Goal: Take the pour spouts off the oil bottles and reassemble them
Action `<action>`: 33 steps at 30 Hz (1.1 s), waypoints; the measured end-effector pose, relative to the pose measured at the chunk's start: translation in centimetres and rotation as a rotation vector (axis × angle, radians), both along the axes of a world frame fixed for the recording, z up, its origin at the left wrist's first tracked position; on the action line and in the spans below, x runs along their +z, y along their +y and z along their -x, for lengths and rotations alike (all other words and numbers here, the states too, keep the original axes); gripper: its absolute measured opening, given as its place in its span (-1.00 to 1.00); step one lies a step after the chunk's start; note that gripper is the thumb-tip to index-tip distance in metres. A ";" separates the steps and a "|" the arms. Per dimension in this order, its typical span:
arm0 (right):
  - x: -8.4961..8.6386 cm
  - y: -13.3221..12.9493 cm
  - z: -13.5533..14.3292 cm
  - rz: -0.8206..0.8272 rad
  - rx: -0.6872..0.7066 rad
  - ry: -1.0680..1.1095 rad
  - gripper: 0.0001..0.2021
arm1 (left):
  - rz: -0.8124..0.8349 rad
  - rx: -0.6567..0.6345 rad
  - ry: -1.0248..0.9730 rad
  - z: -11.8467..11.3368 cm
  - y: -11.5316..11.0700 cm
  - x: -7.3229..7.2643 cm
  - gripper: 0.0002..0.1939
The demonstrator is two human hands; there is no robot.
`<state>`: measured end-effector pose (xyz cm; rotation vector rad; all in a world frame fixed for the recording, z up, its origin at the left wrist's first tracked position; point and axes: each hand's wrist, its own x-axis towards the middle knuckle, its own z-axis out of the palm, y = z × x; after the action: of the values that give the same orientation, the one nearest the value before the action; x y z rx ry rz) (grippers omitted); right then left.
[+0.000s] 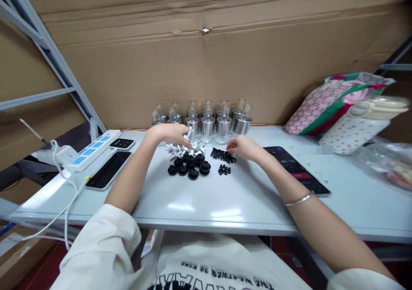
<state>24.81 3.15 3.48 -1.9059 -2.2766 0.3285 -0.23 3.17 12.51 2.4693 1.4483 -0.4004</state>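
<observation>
Fingers of left hand (pixel 174 134) are pinching silver part (pixel 189 132) above silver pile (pixel 180 151); right hand (pixel 241 147) is touching black strips (pixel 222 154), its fingertips closing together.

Workbench (pixel 193 199), sorted small parts (pixel 189 165); likely workshop.

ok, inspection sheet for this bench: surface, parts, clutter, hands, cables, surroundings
Surface: white tabletop, glare near the front edge; spills, nothing seen
Job's things: glass-and-metal vessels grouped at the back; silver parts, black round parts, black slender pieces and small black pieces in front
Clutter: phone, tablet, bottle, patterned bag
Hands: left hand holds a silver part; right hand at the slender pieces, grip unclear
Cables: white cable hangs over the front edge; power strip at left
Surroundings: cardboard behind, metal frame at left
</observation>
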 end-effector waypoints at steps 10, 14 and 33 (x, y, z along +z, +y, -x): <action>0.6 -0.4 -0.5 0.078 -0.058 -0.052 -0.80 | 0.009 -0.009 -0.013 0.1 0.0 0.0 -0.58; 0.7 -0.6 -0.4 0.105 -0.058 -0.051 -0.80 | 0.017 0.000 -0.021 0.2 0.1 0.0 -0.57; 0.4 -0.5 -0.2 0.050 -0.003 0.084 -0.86 | 0.008 -0.001 -0.006 0.1 0.1 0.1 -0.56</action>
<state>25.00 2.68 3.83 -1.8811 -2.2325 0.4606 -0.38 3.24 12.56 2.4634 1.4401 -0.3982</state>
